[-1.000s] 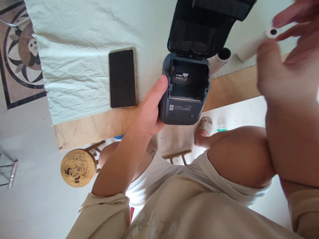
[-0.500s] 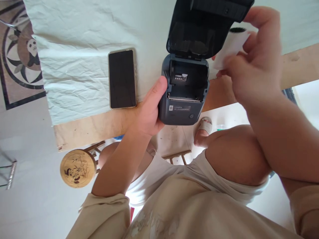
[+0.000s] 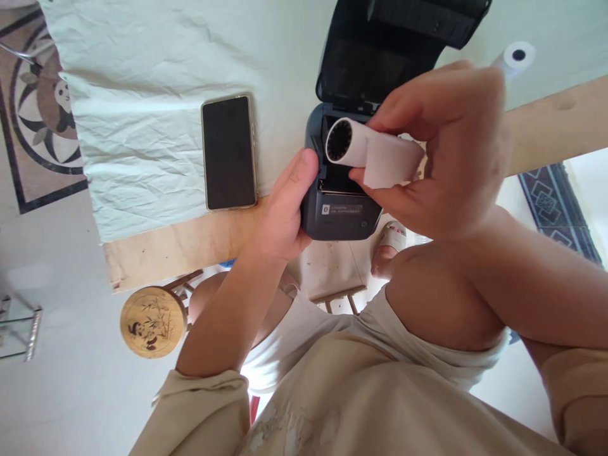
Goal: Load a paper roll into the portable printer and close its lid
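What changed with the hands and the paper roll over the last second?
The right hand brought the paper roll from the far right edge down and leftward, so it is now held over the open bay of the printer. The left hand grips the printer's side as before; the phone and spare roll lie unmoved.

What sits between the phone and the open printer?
In the head view, only the left hand's thumb gripping the printer, over wrinkled cloth beside the phone.
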`<state>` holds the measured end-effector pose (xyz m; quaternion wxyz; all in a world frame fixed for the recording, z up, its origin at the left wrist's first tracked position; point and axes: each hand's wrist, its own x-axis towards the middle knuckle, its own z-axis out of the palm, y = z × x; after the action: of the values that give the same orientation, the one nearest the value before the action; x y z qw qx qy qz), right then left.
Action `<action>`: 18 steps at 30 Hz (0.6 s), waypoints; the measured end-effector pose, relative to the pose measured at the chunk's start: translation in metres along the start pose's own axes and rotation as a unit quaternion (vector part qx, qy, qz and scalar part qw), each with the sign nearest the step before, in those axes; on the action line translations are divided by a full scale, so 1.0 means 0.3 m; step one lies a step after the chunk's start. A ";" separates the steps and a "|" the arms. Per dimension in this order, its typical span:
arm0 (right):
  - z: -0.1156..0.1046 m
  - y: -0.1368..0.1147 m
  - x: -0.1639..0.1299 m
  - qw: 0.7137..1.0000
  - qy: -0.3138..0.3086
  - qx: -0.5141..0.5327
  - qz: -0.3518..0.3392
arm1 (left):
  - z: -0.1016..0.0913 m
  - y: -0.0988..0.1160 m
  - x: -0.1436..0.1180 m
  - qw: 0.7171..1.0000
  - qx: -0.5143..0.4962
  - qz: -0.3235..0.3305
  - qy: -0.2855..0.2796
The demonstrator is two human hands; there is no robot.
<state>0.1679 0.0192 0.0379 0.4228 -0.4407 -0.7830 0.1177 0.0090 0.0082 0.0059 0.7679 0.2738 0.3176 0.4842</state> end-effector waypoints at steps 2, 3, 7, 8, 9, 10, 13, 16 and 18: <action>0.016 0.011 0.001 0.993 0.027 -0.074 -0.082 | 0.001 0.003 -0.001 1.000 -0.001 -0.004 0.013; 0.018 0.018 0.000 0.989 0.032 -0.100 -0.102 | 0.001 0.004 -0.001 1.000 0.000 -0.011 0.017; 0.011 0.036 -0.008 0.984 0.018 -0.133 -0.116 | -0.004 0.007 0.001 1.000 0.007 -0.021 0.019; 0.008 0.039 -0.011 0.984 0.016 -0.132 -0.118 | -0.004 0.006 0.001 1.000 0.008 -0.017 0.020; 0.007 0.040 -0.012 0.984 0.016 -0.131 -0.118 | -0.003 0.005 0.000 1.000 0.008 -0.012 0.022; 0.006 0.041 -0.014 0.984 0.016 -0.130 -0.117 | -0.002 0.003 0.000 1.000 0.008 -0.009 0.025; 0.008 0.034 -0.019 0.983 0.038 -0.130 -0.122 | 0.005 0.005 -0.004 0.999 0.004 -0.002 0.039; 0.017 0.011 -0.027 0.981 0.056 -0.110 -0.148 | 0.003 0.015 -0.011 1.000 -0.001 -0.005 0.017; 0.028 -0.011 -0.036 0.981 0.050 -0.099 -0.160 | -0.003 0.023 -0.016 1.000 -0.010 0.002 -0.008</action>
<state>0.1622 0.0105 0.0285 0.4289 -0.3544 -0.8293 -0.0516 0.0028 0.0066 0.0112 0.7720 0.2710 0.3058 0.4868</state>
